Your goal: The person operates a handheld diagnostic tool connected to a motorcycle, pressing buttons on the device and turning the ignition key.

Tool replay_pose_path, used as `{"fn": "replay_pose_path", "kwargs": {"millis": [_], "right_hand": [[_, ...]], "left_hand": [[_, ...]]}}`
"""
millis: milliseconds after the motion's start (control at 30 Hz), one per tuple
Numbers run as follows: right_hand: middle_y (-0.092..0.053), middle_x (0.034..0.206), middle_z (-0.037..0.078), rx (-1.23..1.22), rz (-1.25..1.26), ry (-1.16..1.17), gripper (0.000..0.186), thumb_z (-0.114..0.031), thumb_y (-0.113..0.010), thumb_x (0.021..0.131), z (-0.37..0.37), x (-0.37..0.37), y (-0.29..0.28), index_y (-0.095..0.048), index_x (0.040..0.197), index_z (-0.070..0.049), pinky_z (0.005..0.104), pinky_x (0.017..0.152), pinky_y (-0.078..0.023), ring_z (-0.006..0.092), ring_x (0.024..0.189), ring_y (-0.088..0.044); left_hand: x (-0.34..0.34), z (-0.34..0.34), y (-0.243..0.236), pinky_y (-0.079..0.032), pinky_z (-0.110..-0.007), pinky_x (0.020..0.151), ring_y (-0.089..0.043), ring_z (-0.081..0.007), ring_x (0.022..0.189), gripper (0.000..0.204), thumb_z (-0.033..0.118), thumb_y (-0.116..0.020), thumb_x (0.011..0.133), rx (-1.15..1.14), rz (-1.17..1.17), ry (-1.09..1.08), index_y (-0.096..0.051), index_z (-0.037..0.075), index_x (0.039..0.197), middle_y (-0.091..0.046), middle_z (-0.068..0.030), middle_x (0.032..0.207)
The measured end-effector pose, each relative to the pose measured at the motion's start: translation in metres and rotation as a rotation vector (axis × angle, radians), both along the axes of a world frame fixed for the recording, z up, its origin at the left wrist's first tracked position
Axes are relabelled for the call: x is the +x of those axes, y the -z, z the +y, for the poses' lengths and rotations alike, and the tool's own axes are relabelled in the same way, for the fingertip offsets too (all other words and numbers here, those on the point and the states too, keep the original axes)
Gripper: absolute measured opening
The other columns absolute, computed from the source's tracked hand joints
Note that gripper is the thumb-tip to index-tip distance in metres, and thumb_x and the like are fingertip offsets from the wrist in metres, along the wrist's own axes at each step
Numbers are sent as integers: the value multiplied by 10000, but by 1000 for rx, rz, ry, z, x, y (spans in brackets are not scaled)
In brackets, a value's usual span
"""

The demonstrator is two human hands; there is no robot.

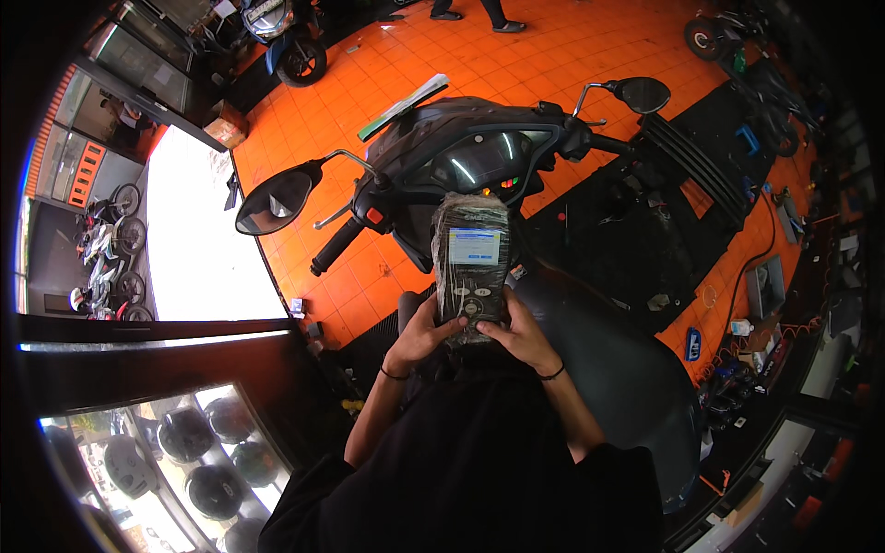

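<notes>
A handheld diagnostic device (pixel 471 271) in crinkled plastic wrap, with a lit screen and buttons, is held upright in front of me. My left hand (pixel 419 334) grips its lower left side, thumb on the buttons. My right hand (pixel 520 334) grips the lower right side, thumb also on the keypad. Just beyond the device is the handlebar and dashboard (pixel 477 157) of a dark scooter, with small coloured lights on. Its long black seat (pixel 613 387) stretches below me to the right.
Orange floor tiles (pixel 323 276) surround a black mat (pixel 599 267). Other motorbikes (pixel 295 55) stand at the back and in the doorway. Another person's legs (pixel 493 14) show at the top. Helmets (pixel 184 433) sit behind glass at lower left. A blue bottle (pixel 692 343) and clutter lie at right.
</notes>
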State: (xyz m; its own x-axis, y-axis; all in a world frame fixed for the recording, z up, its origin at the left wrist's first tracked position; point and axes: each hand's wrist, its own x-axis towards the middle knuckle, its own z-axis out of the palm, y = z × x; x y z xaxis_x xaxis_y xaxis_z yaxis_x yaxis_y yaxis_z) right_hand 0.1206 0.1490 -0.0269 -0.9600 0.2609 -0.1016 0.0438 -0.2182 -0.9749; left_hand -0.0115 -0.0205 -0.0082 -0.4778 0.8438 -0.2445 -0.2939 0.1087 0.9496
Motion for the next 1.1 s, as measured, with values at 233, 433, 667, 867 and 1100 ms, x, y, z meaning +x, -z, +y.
{"fn": "replay_pose_path", "kwargs": {"millis": [233, 433, 667, 867, 1100], "right_hand": [[-548, 1356, 145, -2, -12, -5, 668, -32, -750, 868, 0, 0, -2, -417, 1441, 45, 360, 1106, -424, 218, 1308, -523], [-558, 1348, 144, 18, -5, -10, 673, -23, -751, 857, 2, -1, -4, -422, 1441, 40, 359, 1105, -422, 216, 1304, -524], [-557, 1353, 145, -5, -19, -10, 682, -22, -756, 851, 2, -1, -3, -421, 1442, 42, 364, 1108, -418, 221, 1303, -525], [-552, 1357, 152, 13, -18, -2, 698, -27, -764, 841, 2, 0, 2, -419, 1443, 44, 370, 1117, -408, 231, 1312, -517], [-552, 1344, 148, 27, -23, 12, 694, -17, -757, 837, 2, 2, -2, -416, 1438, 50, 367, 1111, -413, 228, 1308, -519]], "left_hand": [[-3, -2, -1, -492, -304, 1000, -596, -139, 1143, 526, 70, -701, 966, 9, -47, 38, -443, -92, 1395, -632, -104, 1263], [0, 0, -8, -492, -311, 997, -595, -143, 1147, 518, 72, -696, 964, -5, -44, 7, -450, -84, 1392, -632, -104, 1255], [0, -1, 3, -494, -322, 986, -597, -153, 1138, 474, 83, -689, 961, 22, -66, -1, -487, -70, 1362, -634, -108, 1233], [-1, 1, -1, -497, -319, 978, -601, -150, 1119, 472, 80, -693, 955, 7, -51, 3, -492, -73, 1353, -642, -106, 1217], [0, 4, -5, -501, -319, 938, -593, -150, 1086, 461, 92, -706, 943, 1, -31, 5, -516, -73, 1330, -643, -103, 1189]]}}
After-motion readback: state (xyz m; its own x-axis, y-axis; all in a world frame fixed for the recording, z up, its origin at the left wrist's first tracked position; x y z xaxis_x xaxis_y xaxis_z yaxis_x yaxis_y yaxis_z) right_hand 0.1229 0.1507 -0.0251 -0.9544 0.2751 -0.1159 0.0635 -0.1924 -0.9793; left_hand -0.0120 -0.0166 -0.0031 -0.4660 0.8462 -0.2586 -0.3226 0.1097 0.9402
